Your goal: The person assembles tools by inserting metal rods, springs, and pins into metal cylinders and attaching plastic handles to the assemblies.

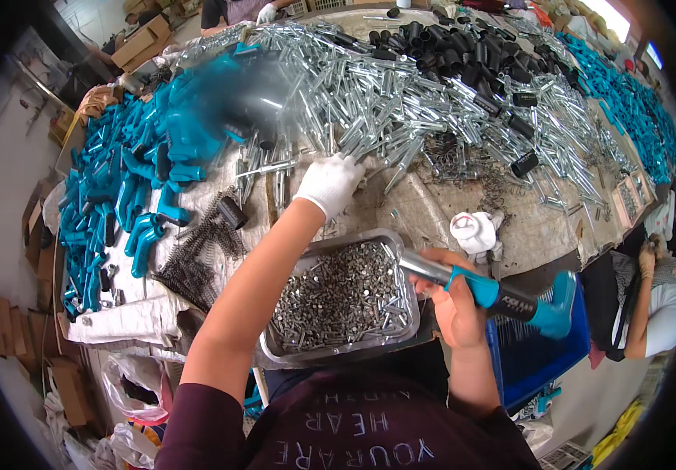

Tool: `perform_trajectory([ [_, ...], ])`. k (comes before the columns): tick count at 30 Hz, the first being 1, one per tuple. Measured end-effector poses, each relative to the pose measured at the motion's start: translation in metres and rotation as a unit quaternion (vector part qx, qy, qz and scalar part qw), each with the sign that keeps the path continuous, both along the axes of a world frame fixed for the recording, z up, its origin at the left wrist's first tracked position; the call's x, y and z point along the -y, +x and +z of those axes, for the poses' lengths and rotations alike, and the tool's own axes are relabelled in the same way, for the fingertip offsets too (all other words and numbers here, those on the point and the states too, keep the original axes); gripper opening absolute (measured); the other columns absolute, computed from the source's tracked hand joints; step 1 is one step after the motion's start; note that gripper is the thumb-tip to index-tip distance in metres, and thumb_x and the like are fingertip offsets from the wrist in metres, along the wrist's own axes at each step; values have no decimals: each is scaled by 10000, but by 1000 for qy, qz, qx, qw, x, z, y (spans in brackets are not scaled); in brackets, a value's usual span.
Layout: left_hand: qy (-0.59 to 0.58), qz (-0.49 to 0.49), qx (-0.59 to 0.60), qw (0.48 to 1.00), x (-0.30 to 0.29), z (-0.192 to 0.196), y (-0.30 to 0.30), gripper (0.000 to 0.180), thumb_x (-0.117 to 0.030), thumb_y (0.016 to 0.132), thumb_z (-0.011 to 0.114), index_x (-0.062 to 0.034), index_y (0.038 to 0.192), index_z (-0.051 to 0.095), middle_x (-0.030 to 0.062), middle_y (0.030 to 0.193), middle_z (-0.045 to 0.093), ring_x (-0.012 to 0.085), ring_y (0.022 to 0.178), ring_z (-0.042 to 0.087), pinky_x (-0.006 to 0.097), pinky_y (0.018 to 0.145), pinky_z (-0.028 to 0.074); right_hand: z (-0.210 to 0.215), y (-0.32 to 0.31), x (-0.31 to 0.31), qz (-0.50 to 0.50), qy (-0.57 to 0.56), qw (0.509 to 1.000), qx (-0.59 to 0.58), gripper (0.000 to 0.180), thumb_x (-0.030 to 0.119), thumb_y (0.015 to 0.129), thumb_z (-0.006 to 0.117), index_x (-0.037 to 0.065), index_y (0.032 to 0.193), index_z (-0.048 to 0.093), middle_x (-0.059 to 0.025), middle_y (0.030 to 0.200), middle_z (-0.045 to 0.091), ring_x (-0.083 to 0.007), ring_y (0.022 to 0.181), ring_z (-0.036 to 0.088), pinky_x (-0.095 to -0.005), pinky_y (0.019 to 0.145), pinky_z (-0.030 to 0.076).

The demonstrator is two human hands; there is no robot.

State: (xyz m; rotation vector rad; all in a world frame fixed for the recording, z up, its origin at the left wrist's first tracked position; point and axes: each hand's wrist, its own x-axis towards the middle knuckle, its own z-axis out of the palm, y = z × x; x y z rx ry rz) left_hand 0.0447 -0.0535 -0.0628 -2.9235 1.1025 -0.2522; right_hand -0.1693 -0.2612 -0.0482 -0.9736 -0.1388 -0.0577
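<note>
My left hand (330, 185), in a white glove, reaches to the near edge of a heap of shiny metal tubes and rods (400, 110). Its fingers are bent together at the rods; what they pinch is hidden. In front of my body, my bare right hand (463, 309) is closed around a teal and black handle (502, 296). A metal tube (425, 268) sticks out of the handle's left end, and a bent teal grip forms its right end. Between my arms stands a grey tray (412, 313) full of small metal bolts or pins.
Teal grips (134, 180) lie heaped at the left, black sleeves (471, 55) at the back. Springs (193, 258) lie left of the tray, a white roll-like object (475, 233) right of it. A blue crate (541, 368) stands lower right; another person's arm (641, 305) is beyond it.
</note>
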Motion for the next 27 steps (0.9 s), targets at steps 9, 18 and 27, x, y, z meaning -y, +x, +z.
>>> perform_trajectory([
  [9,-242,-54,-231,941,-17,74,-126,346,-280,887,701,-71,1143,598,164,959,663,363,911,659,444,790,521,-11,9,2,-108,-124,986,16,357,105,852,751,-91,1129,640,-180,1014,721,-186,828,694,-310,791,559],
  [18,-342,24,-448,826,-44,78,-166,338,-325,945,625,-9,1063,643,140,846,643,288,810,645,385,751,501,-5,0,-15,3,-155,987,31,334,97,772,770,-90,1035,685,-168,975,739,-159,845,700,-269,767,556],
  [27,-287,-32,-280,916,-52,86,-178,317,-327,884,681,-40,1015,652,153,786,648,352,747,657,426,675,506,4,-17,-36,-17,-26,998,-48,358,99,800,776,-100,1068,648,-211,989,721,-203,807,708,-305,731,582],
])
